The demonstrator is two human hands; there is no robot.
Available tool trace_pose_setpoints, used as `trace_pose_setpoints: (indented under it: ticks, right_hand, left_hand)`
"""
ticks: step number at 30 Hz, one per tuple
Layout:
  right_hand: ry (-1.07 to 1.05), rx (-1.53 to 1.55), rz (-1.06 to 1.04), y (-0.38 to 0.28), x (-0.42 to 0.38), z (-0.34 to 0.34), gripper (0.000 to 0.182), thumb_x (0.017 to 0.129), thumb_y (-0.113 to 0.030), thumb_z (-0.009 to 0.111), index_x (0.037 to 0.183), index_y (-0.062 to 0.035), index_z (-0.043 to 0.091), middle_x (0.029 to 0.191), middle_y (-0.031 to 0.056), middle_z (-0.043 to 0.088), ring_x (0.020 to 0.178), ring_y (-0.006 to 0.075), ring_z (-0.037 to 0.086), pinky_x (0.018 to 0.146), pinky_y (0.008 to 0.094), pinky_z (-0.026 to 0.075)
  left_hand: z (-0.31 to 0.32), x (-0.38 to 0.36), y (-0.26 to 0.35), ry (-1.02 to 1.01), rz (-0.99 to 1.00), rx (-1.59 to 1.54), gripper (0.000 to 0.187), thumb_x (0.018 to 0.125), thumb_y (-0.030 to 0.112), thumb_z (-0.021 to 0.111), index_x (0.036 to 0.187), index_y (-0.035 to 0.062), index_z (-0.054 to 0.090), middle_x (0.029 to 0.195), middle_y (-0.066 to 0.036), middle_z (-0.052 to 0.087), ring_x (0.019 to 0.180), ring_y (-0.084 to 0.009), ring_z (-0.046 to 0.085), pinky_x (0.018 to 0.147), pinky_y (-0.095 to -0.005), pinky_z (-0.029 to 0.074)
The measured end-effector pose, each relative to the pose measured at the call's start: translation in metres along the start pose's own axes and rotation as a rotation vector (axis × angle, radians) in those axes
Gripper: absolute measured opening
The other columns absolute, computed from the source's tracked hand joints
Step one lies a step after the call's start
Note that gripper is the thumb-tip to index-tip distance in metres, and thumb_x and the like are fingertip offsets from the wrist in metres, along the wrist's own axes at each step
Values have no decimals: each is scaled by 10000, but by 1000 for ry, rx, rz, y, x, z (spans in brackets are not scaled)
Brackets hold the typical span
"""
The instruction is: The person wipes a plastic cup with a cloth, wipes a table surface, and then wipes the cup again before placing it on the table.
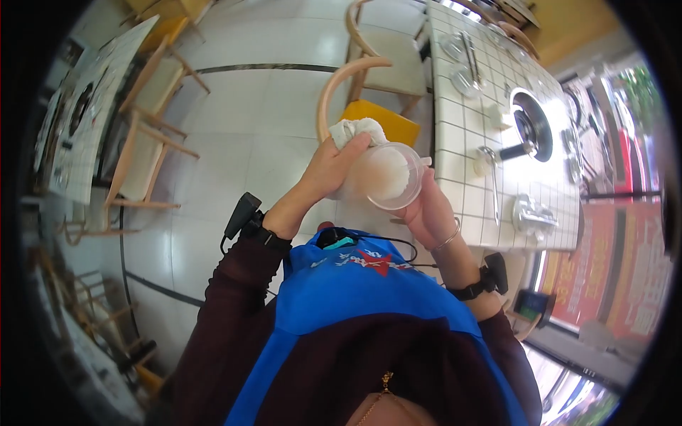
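Note:
My left hand (332, 165) is closed on a bunched white cloth (357, 130), with the thumb laid over it. It is beside a translucent plastic cup (389, 175), round-mouthed, with a small tab or handle on its right side. My right hand (429, 209) grips this cup from the right and below, its fingers partly hidden behind the wall. The cup is tilted with its mouth toward me, and its inside looks whitish and blurred. I cannot make out whether anything lies in it. Both hands are in the air in front of my blue apron (376, 298).
On the right, a white tiled table (455, 128) carries a metal pot (533, 124), a ladle (493, 188) and glassware (533, 214). Wooden chairs with a curved backrest (337, 82) and a yellow seat (383, 121) stand just ahead. More chairs (145, 160) line a table at the left.

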State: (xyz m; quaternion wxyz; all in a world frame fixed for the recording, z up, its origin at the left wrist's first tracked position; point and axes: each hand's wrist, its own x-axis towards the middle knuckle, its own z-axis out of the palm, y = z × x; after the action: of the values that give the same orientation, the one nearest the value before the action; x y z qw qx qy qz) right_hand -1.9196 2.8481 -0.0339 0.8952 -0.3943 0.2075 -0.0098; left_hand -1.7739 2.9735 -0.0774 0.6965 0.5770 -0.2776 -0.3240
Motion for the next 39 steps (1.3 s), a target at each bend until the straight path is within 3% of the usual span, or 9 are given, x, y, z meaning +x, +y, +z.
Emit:
trace_pose_setpoints:
  ticks: [4,7,11,18,27,29,30,32,39]
  right_hand:
    - [-149,-81,32,13,11,3,554,986,-443,276,1365,-39,276,1339,141,425,1189,291,496,922,438,500]
    - [-333,-50,70,16,10,8,816,862,-470,578,1435,-85,144,1362,95,379,1175,236,504,861,401,522]
    - [-442,-52,154,16,7,7,834,813,-379,674,1425,-76,195,1323,104,422,1136,219,514,779,359,529]
    - [-524,-32,210,21,11,-8,804,816,-331,678,1394,-73,183,1287,112,435,1129,234,515,786,382,528]
    - [-600,-193,194,26,-2,-5,947,710,-325,776,1408,-122,169,1262,117,428,1072,207,504,722,307,512]
    - [-608,-439,-26,28,-2,-4,912,719,-265,765,1401,-114,179,1232,119,440,1004,182,525,648,269,512]
    - [-612,-437,-24,30,-3,-4,912,719,-265,765,1401,-114,179,1232,119,440,1004,182,525,648,269,512]
    - [-602,-542,-36,33,-7,-4,845,724,-201,750,1368,-113,211,1164,117,464,914,158,557,580,237,501]
    - [-539,-412,-75,39,-13,-11,771,717,-150,742,1304,-117,244,1081,103,479,812,146,570,512,218,482]
  left_hand:
    - [-13,-31,17,188,-91,-79,316,961,275,457,1097,21,587,998,-28,611,922,-94,553,796,-244,446]
    - [-21,-55,21,333,-99,-128,332,957,280,467,1120,15,582,1011,-35,614,944,-94,551,808,-248,445]
    - [-18,-86,46,421,-19,19,309,948,260,485,1100,11,587,996,-32,617,912,-89,556,791,-247,449]
    - [4,-138,82,557,-28,201,277,862,181,583,1075,4,593,952,-34,619,868,-108,565,766,-257,459]
    - [32,-152,84,474,-232,440,372,819,231,612,1116,11,566,989,-100,634,850,-160,608,762,-273,471]
    - [39,-147,88,450,-266,741,373,791,176,641,1126,35,559,994,-88,629,848,-174,618,762,-284,475]
    - [42,-143,87,455,-268,743,373,791,176,641,1126,35,559,994,-88,629,848,-174,618,762,-284,475]
    - [46,-133,80,448,-206,1195,350,761,205,662,1066,60,572,968,-119,626,820,-267,630,706,-322,485]
    - [57,-109,57,517,-148,1357,287,732,208,667,957,69,555,888,-105,607,788,-316,612,648,-388,480]
